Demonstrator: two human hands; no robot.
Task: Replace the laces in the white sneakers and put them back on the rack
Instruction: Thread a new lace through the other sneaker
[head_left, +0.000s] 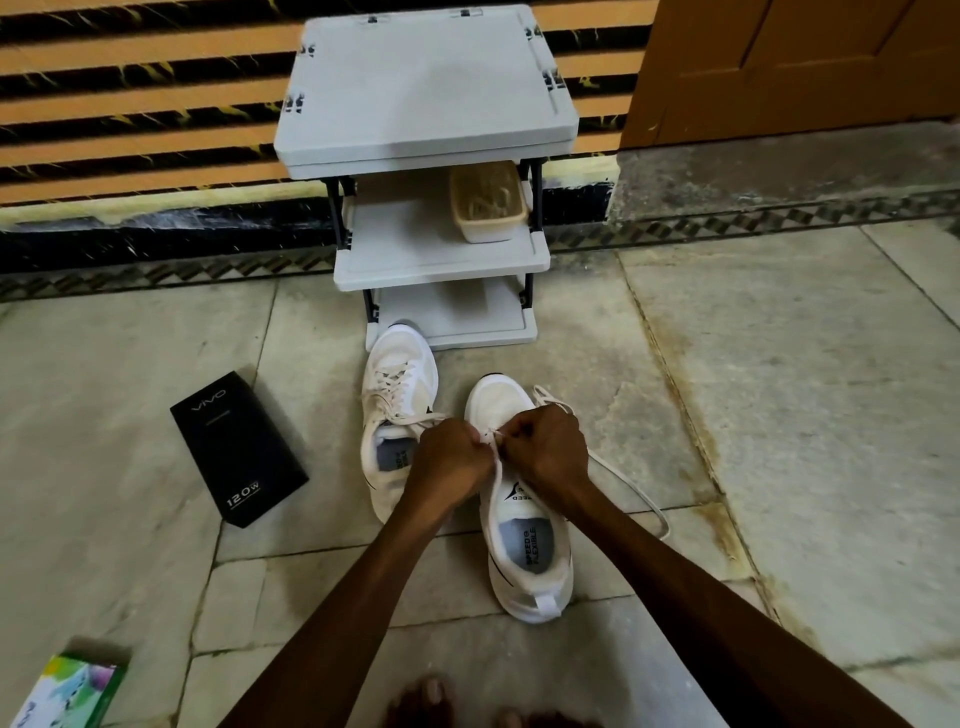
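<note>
my left hand (449, 457) and right hand (550, 449) are curled, pinching the lace (628, 486) over the sneaker (524, 551) on the floor by the rack (441, 260); i fear uneven tugging frees its loose end.

On the stone floor (779, 364) stand 2 white sneakers (524, 561) side by side, just before the grey rack (431, 93). A black box (236, 452) lies to their left, a green carton (72, 691) nearer.
</note>
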